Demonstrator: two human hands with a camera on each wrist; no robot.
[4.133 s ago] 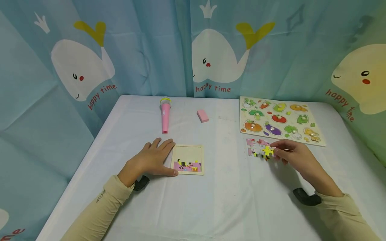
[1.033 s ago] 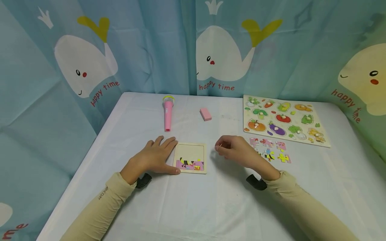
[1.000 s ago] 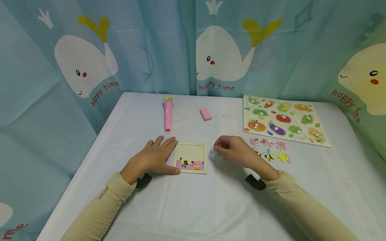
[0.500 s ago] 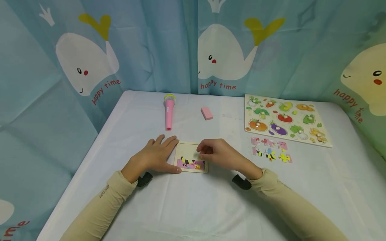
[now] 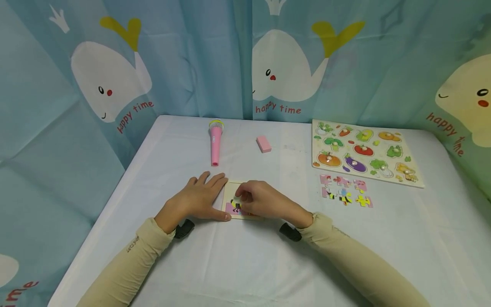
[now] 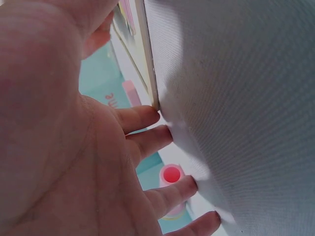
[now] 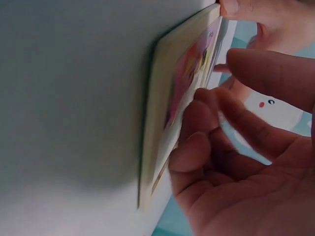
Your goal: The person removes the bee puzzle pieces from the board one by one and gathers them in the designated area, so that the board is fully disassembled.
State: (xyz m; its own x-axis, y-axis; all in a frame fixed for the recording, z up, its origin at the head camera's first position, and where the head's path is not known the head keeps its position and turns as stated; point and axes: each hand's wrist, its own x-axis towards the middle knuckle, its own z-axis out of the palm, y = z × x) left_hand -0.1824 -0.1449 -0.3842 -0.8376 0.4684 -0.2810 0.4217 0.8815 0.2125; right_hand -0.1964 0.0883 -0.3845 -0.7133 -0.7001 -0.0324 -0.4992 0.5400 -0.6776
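The square wooden puzzle tray [image 5: 232,188] lies on the table with joined pieces along its near side; a bee picture [image 5: 235,206] shows on them. My left hand [image 5: 199,199] rests palm down at its left, fingers spread, index fingertip [image 6: 150,117] at one corner and thumb at the near left corner. Over the tray's right half is my right hand [image 5: 264,200], hiding part of the pieces. In the right wrist view its fingers [image 7: 189,152] bend loosely over the tray's surface, the thumb stands apart, and no piece shows between them. Several loose jigsaw pieces [image 5: 345,197] lie to the right.
Behind the tray are a pink toy microphone [image 5: 215,145] and a pink block [image 5: 264,144]. A vegetable peg board [image 5: 362,149] lies at the back right, behind the loose pieces. A blue whale-print curtain [image 5: 222,64] hangs beyond the table's far edge.
My right hand has left the loose pieces and moved left over the tray. Those pieces, close together earlier, now lie spread in two rows. My left hand has stayed by the tray.
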